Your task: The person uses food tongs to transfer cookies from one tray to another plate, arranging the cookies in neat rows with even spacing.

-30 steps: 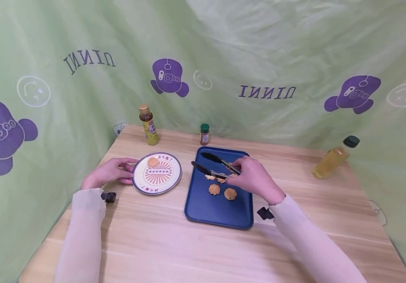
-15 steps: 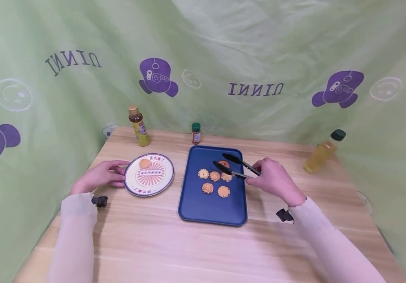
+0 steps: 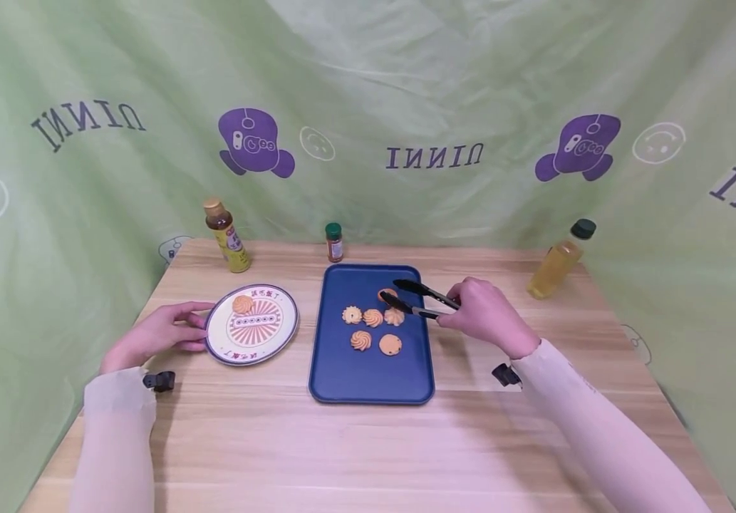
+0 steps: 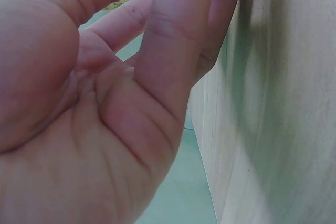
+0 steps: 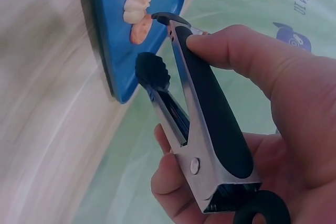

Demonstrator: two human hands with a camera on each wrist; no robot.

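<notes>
A white patterned plate [image 3: 283,336] lies on the left with one swirled cookie [image 3: 242,305] on it. My left hand [image 3: 157,333] holds the plate's left rim between thumb and fingers; in the left wrist view the palm fills the frame and hides the grip. A pair of black-tipped tongs [image 5: 212,114] is gripped in my right hand [image 3: 488,313], thumb along one handle. The tong tips are spread apart over the upper right of a blue tray [image 3: 368,377], nothing pinched between them. Several cookies [image 3: 360,340] sit on the tray, one partly covered by the tongs.
A yellow-labelled bottle [image 3: 229,242] stands at the back left, behind the plate. A small green-capped jar [image 3: 334,246] is behind the tray. At the back right is a bottle of yellow liquid [image 3: 556,269]. Green cloth [image 3: 342,71] surrounds the wooden table [image 3: 342,456].
The right hand has drawn the tongs rightward, uncovering cookies on the tray's left side. The left hand stays at the plate rim. The head view has turned to the right.
</notes>
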